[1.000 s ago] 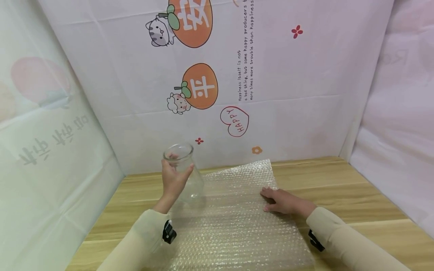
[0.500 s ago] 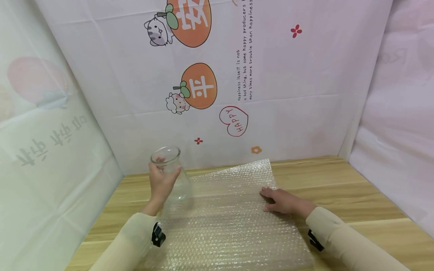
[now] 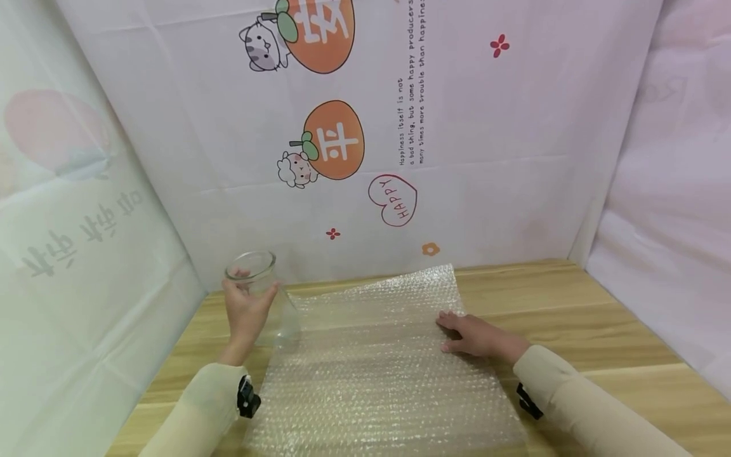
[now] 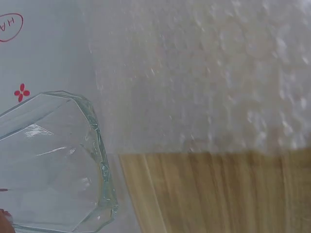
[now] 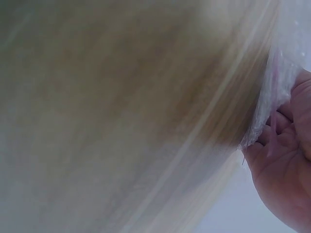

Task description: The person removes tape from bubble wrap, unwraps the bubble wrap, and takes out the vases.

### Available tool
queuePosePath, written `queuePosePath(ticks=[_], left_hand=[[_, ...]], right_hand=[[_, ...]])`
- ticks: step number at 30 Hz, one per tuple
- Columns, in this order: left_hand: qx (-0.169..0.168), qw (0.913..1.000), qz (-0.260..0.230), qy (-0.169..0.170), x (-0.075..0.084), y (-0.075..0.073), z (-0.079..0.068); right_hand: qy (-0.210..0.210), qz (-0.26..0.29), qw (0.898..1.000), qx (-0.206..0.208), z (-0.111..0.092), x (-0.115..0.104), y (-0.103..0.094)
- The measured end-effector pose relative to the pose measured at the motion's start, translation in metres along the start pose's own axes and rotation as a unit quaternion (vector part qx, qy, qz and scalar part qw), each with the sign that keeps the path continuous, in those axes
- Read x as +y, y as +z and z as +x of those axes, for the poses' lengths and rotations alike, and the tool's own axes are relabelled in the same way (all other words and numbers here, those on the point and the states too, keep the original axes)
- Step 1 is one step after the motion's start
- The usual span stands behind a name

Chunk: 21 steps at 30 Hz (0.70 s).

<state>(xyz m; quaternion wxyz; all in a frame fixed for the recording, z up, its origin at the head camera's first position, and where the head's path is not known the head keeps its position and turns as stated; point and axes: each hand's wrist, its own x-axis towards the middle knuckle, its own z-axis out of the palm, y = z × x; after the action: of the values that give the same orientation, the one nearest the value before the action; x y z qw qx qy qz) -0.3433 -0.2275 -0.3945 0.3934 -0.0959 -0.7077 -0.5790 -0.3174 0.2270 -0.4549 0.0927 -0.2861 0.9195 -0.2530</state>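
Note:
Near the back left of the table, my left hand (image 3: 247, 311) grips a clear glass vase (image 3: 285, 320) around its narrower neck, below the wide lip. The vase tilts slightly, its base toward the right, overlapping the left edge of a bubble wrap sheet (image 3: 365, 368). In the left wrist view the faceted base of the vase (image 4: 58, 165) shows beside the bubble wrap (image 4: 194, 77). My right hand (image 3: 474, 335) rests on the sheet's right edge, fingers extended and thumb apart. The right wrist view shows that hand's palm (image 5: 282, 165) against the film's edge.
The sheet lies flat over the middle of a wood-grain table (image 3: 594, 355), its far right corner close to the back. A printed white cloth (image 3: 491, 190) hangs behind the table, with pale cloth walls on both sides.
My left hand has carried the vase leftward, from over the bubble wrap to its left edge. My right hand stays in place on the right edge.

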Motion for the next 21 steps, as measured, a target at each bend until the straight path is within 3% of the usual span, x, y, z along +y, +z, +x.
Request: queuePosePath(ticks=[16,21], left_hand=[[0.045,0.9968,0.051,-0.042,-0.014,-0.031,0.008],[0.062,0.9924,0.100,-0.036,-0.019,-0.042,0.008]], right_hand=[[-0.005,-0.019,1.000,-0.001,0.002,0.002,0.001],[-0.011,-0.023,1.000,-0.001,0.002,-0.003,0.000]])
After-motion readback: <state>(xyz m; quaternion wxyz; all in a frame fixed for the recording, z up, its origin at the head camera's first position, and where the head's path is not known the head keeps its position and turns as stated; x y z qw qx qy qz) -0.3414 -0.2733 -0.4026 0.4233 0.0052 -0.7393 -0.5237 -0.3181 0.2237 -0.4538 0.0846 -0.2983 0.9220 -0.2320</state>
